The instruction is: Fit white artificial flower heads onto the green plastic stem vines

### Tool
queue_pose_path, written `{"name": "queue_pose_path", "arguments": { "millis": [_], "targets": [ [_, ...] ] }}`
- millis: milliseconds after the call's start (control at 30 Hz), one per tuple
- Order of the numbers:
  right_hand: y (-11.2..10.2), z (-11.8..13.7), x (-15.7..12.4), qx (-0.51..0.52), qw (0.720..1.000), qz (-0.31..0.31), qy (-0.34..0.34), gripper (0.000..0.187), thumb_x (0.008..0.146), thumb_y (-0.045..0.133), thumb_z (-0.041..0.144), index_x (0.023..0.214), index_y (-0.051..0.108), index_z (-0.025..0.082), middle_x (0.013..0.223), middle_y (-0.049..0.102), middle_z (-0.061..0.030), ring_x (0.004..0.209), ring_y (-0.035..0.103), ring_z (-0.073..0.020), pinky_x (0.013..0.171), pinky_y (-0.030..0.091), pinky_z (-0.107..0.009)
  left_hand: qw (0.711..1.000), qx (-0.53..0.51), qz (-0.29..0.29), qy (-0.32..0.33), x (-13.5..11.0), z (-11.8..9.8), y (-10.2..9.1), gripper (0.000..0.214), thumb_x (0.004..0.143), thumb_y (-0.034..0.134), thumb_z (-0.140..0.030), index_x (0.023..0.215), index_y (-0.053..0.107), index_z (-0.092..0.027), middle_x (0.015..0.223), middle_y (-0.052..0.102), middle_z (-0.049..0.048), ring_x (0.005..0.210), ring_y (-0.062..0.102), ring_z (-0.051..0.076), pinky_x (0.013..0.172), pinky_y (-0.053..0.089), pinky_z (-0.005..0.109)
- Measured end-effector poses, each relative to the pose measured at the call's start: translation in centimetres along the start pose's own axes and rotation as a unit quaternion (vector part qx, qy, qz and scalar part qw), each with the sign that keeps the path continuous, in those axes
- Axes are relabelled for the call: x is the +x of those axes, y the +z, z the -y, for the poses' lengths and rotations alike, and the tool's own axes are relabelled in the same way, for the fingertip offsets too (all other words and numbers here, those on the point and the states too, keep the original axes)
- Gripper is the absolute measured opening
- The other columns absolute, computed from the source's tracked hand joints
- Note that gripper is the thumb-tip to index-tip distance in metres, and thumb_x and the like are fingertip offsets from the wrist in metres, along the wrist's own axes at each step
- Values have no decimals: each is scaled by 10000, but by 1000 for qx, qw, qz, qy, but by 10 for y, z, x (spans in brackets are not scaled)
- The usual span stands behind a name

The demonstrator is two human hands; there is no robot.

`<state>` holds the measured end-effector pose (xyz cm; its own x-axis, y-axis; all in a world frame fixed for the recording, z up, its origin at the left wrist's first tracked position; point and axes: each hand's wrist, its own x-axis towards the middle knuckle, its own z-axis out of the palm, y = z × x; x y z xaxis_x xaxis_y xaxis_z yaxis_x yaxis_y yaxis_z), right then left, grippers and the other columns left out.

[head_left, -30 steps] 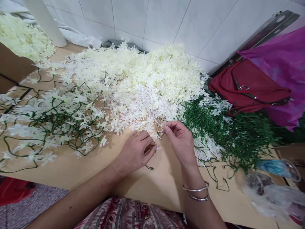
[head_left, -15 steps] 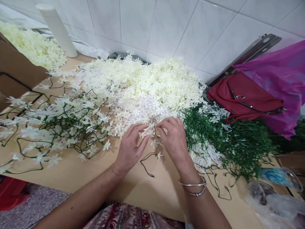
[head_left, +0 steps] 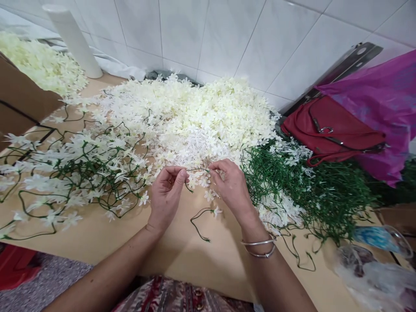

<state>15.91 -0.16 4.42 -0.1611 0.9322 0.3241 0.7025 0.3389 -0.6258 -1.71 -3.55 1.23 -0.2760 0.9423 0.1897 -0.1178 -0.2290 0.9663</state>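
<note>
A thin green artificial flower stem [head_left: 196, 169] is stretched between my two hands above the table. My left hand [head_left: 167, 195] pinches one end between thumb and forefinger, and a short bit of the stem hangs below the thumb. With closed fingertips my right hand [head_left: 230, 182] grips the other end; bangles circle that wrist. Behind them spreads a large heap of white and cream artificial blossoms [head_left: 208, 117]. One loose stem with a white flower [head_left: 200, 222] lies on the table just in front. A single white blossom [head_left: 209, 195] rests near my right fingers.
White flowers on green stems [head_left: 94, 169] are piled at left. Bare green stems [head_left: 302, 190] are heaped at right. Beyond them lie a red handbag [head_left: 338, 130], a purple plastic bag [head_left: 383, 104] and clear plastic bags [head_left: 380, 281]. A cardboard box [head_left: 29, 95] stands far left.
My left hand has closed from a loose, spread pose onto the stem and shifted slightly left. The green stem now shows stretched between both hands.
</note>
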Motion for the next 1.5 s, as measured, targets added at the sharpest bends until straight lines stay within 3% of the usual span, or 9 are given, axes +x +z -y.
{"name": "queue_pose_path", "arguments": {
  "millis": [167,367,600,733,967,1133,1200,1333,1500],
  "targets": [
    [18,7,17,-114,990,72,35,72,956,683,198,927,748,189,982,747,-99,933,646,-265,863,463,-392,1000,23,3,13,-2,-4,0,245,979,669,-423,887,612,-204,797,640,2,737,620,126,726,532,246],
    [22,6,25,-204,975,77,40,145,931,653,129,826,725,196,953,721,-98,912,629,-261,810,426,-378,998,60,9,2,-3,3,-4,273,1000,631,-460,889,586,-215,787,618,2,742,605,142,705,510,252],
    [-13,-26,5,15,992,5,125,121,880,675,197,760,681,211,799,707,-24,747,625,-200,718,446,-328,990,122,65,-10,-7,6,-4,218,1024,584,-385,883,584,-219,784,601,2,715,563,146,668,458,268],
    [-24,-33,-9,150,978,-57,131,111,853,725,302,781,713,219,867,765,-25,805,663,-204,788,491,-345,966,228,105,63,-9,3,-1,112,992,602,-283,899,609,-220,845,624,14,712,550,149,649,442,277],
    [-16,-19,-20,222,965,-76,115,81,846,729,258,785,688,224,807,718,-12,794,642,-191,805,492,-342,915,348,121,161,6,15,3,163,985,639,-255,1139,687,-236,1183,717,98,1107,674,273,1021,498,440],
    [-9,-17,-21,230,963,-75,121,80,852,710,248,919,735,211,848,736,-21,809,658,-194,812,506,-339,865,443,135,192,17,19,4,97,973,665,-253,1047,721,-228,1084,763,94,1043,676,313,995,474,477],
    [-9,-18,-22,231,961,-73,130,83,862,706,266,911,738,208,852,745,-27,813,665,-198,820,513,-344,871,434,127,193,17,14,6,70,968,674,-256,1015,720,-231,1056,770,79,1026,682,300,986,473,461],
    [-10,-15,-23,251,956,-93,120,68,871,720,282,892,712,218,963,770,-53,928,696,-215,905,526,-364,922,335,100,169,13,-2,10,88,980,669,-300,1012,726,-242,949,763,32,903,689,217,877,510,354],
    [-6,-6,-25,274,951,-118,84,24,889,715,235,888,691,233,992,761,-54,980,702,-212,959,528,-375,983,168,67,33,11,-7,16,147,969,689,-361,995,734,-224,981,760,24,868,667,162,789,507,281]
  ]
}}
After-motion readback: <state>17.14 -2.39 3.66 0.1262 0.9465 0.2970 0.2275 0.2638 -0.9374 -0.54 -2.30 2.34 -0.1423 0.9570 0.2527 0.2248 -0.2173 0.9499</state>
